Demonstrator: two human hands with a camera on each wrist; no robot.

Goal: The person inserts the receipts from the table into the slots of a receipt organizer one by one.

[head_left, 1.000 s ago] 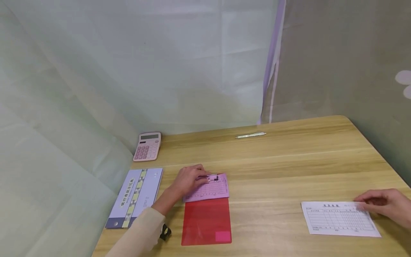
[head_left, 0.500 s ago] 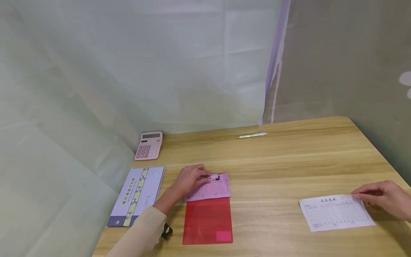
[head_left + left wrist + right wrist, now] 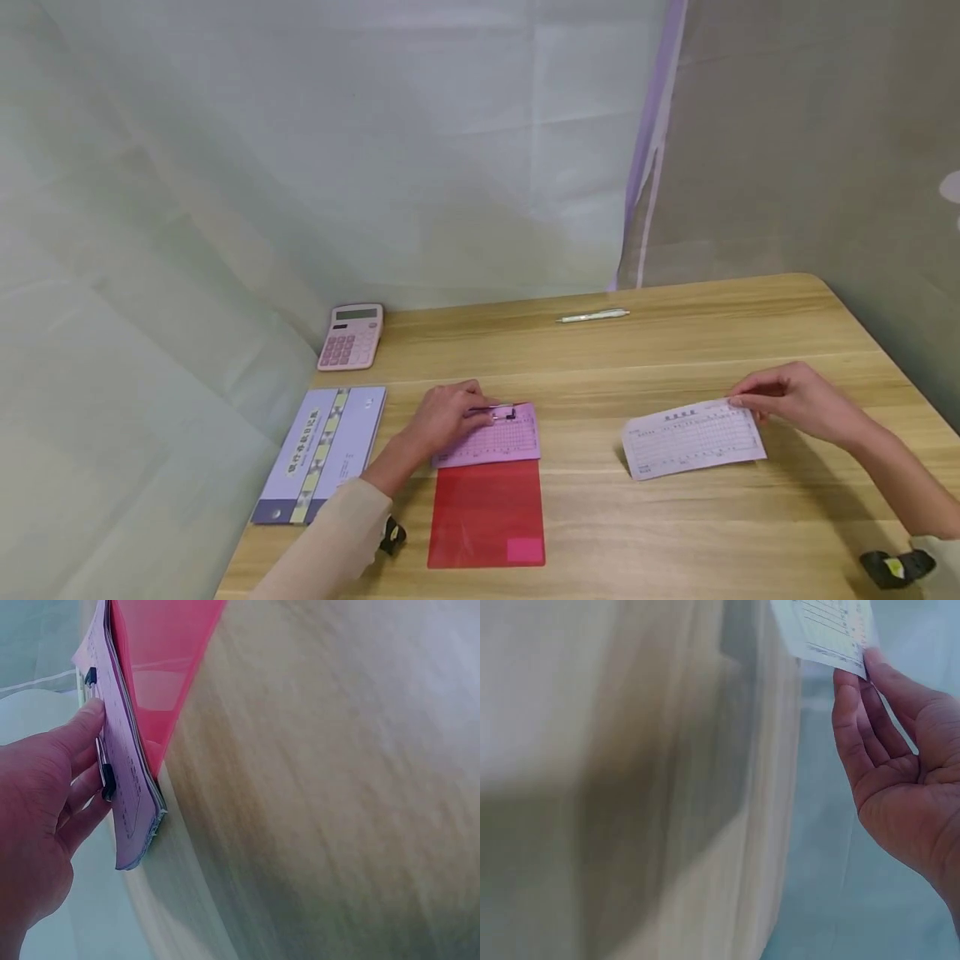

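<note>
At the top of a red clipboard [image 3: 486,512], my left hand [image 3: 444,415] pinches the metal clip, thumb on the near side and fingers behind. Pink printed forms [image 3: 495,439] lie under that clip, covering the board's upper part. The left wrist view shows the thumb on the clip [image 3: 108,780] between its black ends, with the stack of forms [image 3: 129,750] edge-on. My right hand [image 3: 798,404] pinches a white printed form [image 3: 693,440] by its upper right corner, raised over the table. In the right wrist view, thumb and fingertips hold the form's corner [image 3: 831,634].
Left of the clipboard lies a lilac account book [image 3: 322,454]. A pink calculator [image 3: 351,337] sits at the table's back left corner, and a pen [image 3: 594,317] lies near the back edge. Curtains [image 3: 480,150] hang behind the wooden table [image 3: 600,533].
My right hand has lifted the white form off the table and carried it leftward, toward the clipboard. My left hand has stayed on the clip.
</note>
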